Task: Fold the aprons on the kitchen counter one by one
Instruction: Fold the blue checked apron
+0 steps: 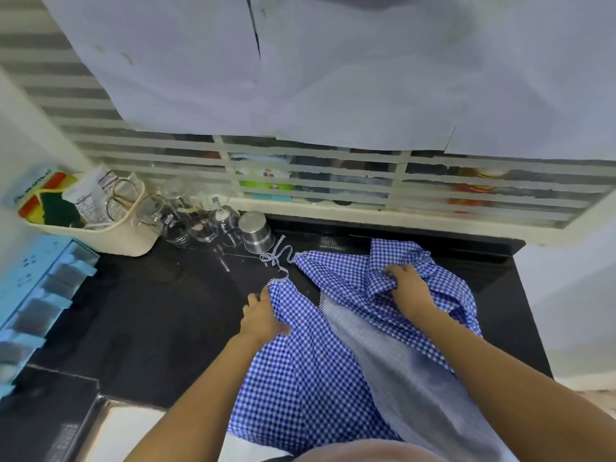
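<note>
A blue-and-white checked apron [310, 378] lies spread over the black kitchen counter [150, 311], its lower part hanging past the front edge. A paler inner side [376, 355] shows along a turned-over strip. Its striped neck tie [278, 258] lies knotted at the far end. My left hand [261, 315] grips the apron's upper left corner. My right hand [408, 285] holds a bunched fold of the cloth on the right side.
Several upturned glasses [186, 218] and a steel cup [256, 231] stand at the back of the counter. A cream basket [110, 235] with packets sits at the back left, a light blue rack [36, 301] along the left. A barred window [333, 181] runs behind.
</note>
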Demonstrator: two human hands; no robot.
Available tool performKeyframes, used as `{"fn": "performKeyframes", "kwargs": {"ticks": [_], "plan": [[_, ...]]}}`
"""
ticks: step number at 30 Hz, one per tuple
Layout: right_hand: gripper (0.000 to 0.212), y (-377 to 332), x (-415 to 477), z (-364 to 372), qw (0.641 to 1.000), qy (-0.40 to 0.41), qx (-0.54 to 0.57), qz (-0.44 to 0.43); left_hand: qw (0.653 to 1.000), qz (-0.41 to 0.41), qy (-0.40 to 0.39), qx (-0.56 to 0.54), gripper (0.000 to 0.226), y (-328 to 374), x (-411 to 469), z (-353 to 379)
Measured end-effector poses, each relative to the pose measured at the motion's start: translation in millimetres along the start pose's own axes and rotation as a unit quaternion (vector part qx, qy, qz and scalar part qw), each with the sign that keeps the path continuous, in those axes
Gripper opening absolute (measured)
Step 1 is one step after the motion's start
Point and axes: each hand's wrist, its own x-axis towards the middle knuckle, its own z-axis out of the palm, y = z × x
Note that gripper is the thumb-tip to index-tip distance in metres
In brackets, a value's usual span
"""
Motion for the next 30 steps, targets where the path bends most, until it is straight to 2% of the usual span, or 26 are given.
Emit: {"fn": "performKeyframes", "kwargs": {"ticks": [3, 5, 6, 7, 9, 10, 11, 12, 13, 15, 17, 19, 21, 24, 26, 28, 30], "plan": [[0.037, 0, 7, -15, 0.983, 0.116, 0.139, 0.044, 0.994, -0.044, 0.006, -0.103, 0.073, 4, 8, -2], [0.03, 5, 6, -44, 0.961, 0.19, 0.183, 0.078, 0.994, -0.062, 0.012, -0.089, 0.033, 5, 11, -5], [0.027, 12, 5, -58, 0.961, 0.203, 0.161, 0.093, 0.995, -0.064, 0.002, -0.076, 0.028, 6, 11, -7], [0.025, 21, 5, -73, 0.971, 0.184, 0.108, 0.109, 0.995, -0.067, -0.017, -0.067, 0.032, 6, 13, -9], [0.03, 35, 1, -103, 0.982, 0.05, -0.057, 0.176, 0.994, -0.075, -0.051, -0.063, 0.032, 5, 17, -13], [0.033, 36, -4, -117, 0.969, -0.016, -0.123, 0.214, 0.992, -0.083, -0.057, -0.072, 0.03, 4, 17, -15], [0.034, 33, -9, -128, 0.955, -0.044, -0.173, 0.237, 0.99, -0.09, -0.055, -0.089, 0.028, 2, 17, -18], [0.033, 25, -12, -137, 0.95, -0.033, -0.209, 0.229, 0.989, -0.096, -0.047, -0.105, 0.029, 1, 16, -20], [0.031, 15, -13, -144, 0.957, 0.016, -0.217, 0.193, 0.987, -0.099, -0.043, -0.116, 0.029, -1, 15, -21], [0.03, -15, -6, -141, 0.985, 0.091, -0.14, 0.048, 0.984, -0.098, -0.036, -0.147, 0.034, -3, 10, -26], [0.031, -52, -1, -122, 0.994, 0.049, 0.016, -0.094, 0.979, -0.088, -0.041, -0.182, 0.039, -4, 0, -30], [0.032, -75, 16, -87, 0.985, -0.029, 0.059, -0.158, 0.972, -0.071, -0.056, -0.217, 0.042, -5, -8, -33], [0.048, -82, 37, -50, 0.984, -0.074, 0.025, -0.159, 0.966, -0.052, -0.055, -0.248, 0.038, -7, -14, -34], [0.089, -81, 55, -13, 0.985, -0.147, -0.023, -0.086, 0.963, -0.048, -0.041, -0.261, 0.018, -13, -17, -31], [0.103, -76, 61, -1, 0.986, -0.157, -0.038, -0.033, 0.97, -0.041, -0.047, -0.236, 0.015, -17, -18, -26], [0.085, -77, 62, 7, 0.984, -0.157, -0.078, -0.021, 0.978, -0.025, -0.06, -0.2, 0.019, -25, -19, -20], [0.048, -87, 61, 10, 0.975, -0.153, -0.149, -0.057, 0.983, -0.018, -0.047, -0.179, 0.025, -34, -23, -16]]}}
